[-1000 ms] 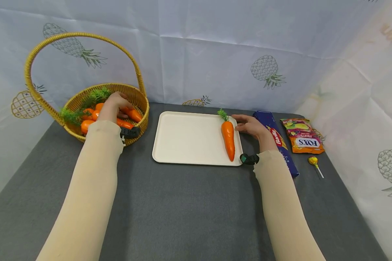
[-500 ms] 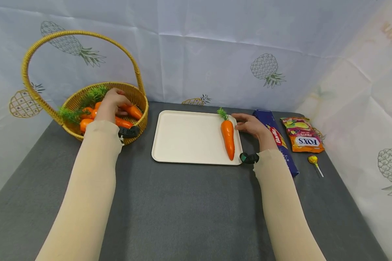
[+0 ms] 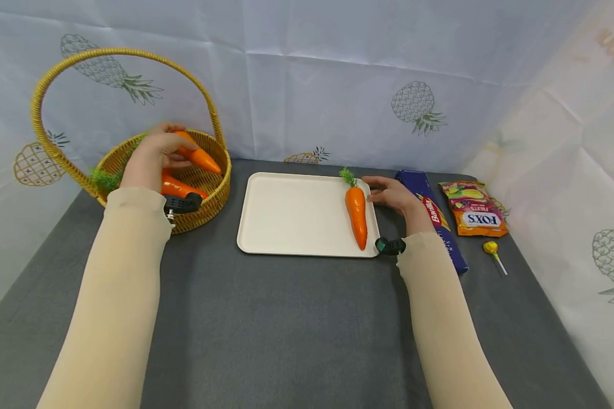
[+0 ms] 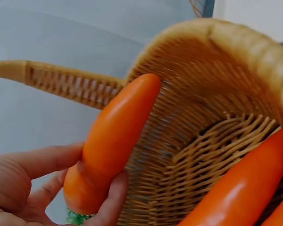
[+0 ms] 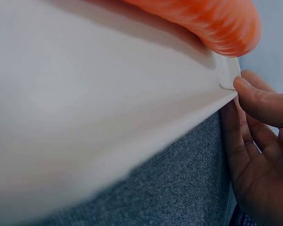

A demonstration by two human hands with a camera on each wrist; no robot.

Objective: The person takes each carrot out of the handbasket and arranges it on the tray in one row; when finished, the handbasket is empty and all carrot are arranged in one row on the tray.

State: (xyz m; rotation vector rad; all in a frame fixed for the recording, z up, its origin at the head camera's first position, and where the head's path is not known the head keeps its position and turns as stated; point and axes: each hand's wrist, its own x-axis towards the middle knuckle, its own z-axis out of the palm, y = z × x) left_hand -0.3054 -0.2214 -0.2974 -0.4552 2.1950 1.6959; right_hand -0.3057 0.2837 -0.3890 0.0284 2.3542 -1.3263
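1. On the grey tabletop (image 3: 286,329), a blue Barilla box (image 3: 435,216) lies beside the right hand (image 3: 393,197); a FOX'S bag (image 3: 473,210) and a lollipop (image 3: 490,247) lie farther right.
2. The yellow wicker basket (image 3: 204,211) stands left of the cream tray (image 3: 299,216), its right wall between the held carrot (image 3: 199,156) and the tray, its tall handle (image 3: 117,51) arching overhead.
3. The left hand (image 3: 156,149) pinches the held carrot near its thick end, over the basket; another carrot (image 3: 179,186) lies inside.
4. The held carrot's long axis slants, tip rightward and toward the person.
5. The right hand pinches the tray's far right corner, near the tray carrot (image 3: 356,218), whose tip points toward the person.
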